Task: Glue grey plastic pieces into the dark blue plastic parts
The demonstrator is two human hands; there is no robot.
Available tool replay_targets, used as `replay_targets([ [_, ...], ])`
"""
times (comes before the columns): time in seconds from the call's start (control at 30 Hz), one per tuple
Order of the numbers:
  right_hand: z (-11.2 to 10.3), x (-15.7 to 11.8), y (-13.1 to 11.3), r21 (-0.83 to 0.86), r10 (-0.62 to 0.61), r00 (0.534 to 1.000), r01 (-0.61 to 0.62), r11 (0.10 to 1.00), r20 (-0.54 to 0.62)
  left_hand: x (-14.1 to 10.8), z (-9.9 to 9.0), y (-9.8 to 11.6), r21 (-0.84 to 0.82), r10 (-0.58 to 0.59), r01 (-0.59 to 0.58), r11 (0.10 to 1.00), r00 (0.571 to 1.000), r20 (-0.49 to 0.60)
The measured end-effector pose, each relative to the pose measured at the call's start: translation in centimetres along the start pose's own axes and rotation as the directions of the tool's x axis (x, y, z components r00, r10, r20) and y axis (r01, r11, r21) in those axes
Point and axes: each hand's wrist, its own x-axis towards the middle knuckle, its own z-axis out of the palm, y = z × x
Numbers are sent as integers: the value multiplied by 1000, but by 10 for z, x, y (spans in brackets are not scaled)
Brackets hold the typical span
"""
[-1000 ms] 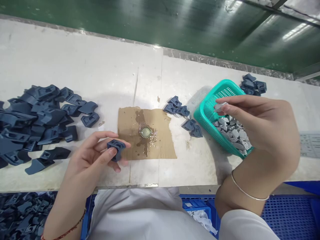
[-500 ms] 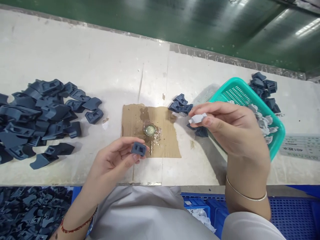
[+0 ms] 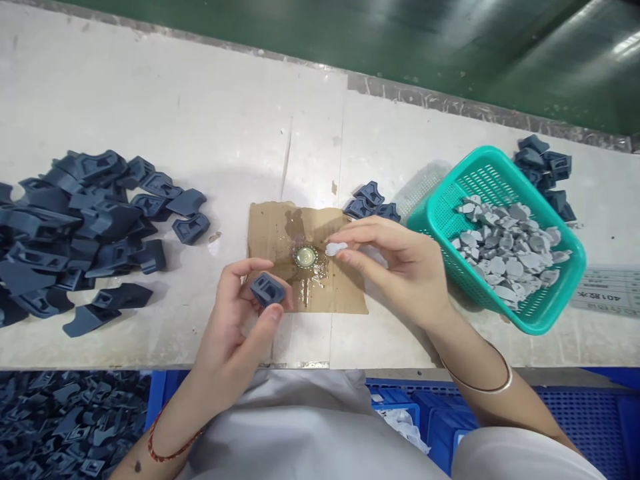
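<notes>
My left hand (image 3: 240, 327) grips a dark blue-grey plastic block (image 3: 268, 290) with square hollows, its open side facing up. Between thumb and fingertips of my right hand (image 3: 395, 270) is a small light-grey plastic piece (image 3: 336, 249), held above the right part of a cardboard sheet (image 3: 345, 293). On that cardboard, between my hands, sits a small round cap with liquid (image 3: 305, 257), and wet splashes spread around it. The two held parts are apart from each other.
A green basket (image 3: 570, 267) of light-grey pieces (image 3: 515, 250) stands at right. Dark blocks lie in a big pile (image 3: 90, 220) at left, a small group (image 3: 373, 200) behind my right hand and another (image 3: 545, 167) behind the basket. Blue crates (image 3: 445, 427) are below the table edge.
My right hand has moved left from beside the basket to over the cardboard, carrying the light-grey piece. My left hand has tilted the block, showing more of its hollow.
</notes>
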Motion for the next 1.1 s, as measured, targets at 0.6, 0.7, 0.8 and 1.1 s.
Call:
replay_targets([
  [0.6, 15, -1, 7, -233, -252, 951, 289, 928, 177, 6, 1, 0, 101, 113, -114, 988, 993, 23],
  [0.7, 13, -1, 4, -174, -159, 982, 175, 969, 103, 7, 2, 1, 112, 94, -99, 989, 995, 46],
  [0.8, 12, 0, 3, -148, -90, 994, 98, 984, 59, 7, 2, 1, 153, 79, -87, 984, 995, 63],
  [1.1, 18, -2, 8, -165, -187, 974, 207, 964, 126, 7, -3, 2, 322, 31, -68, 944, 992, 118],
])
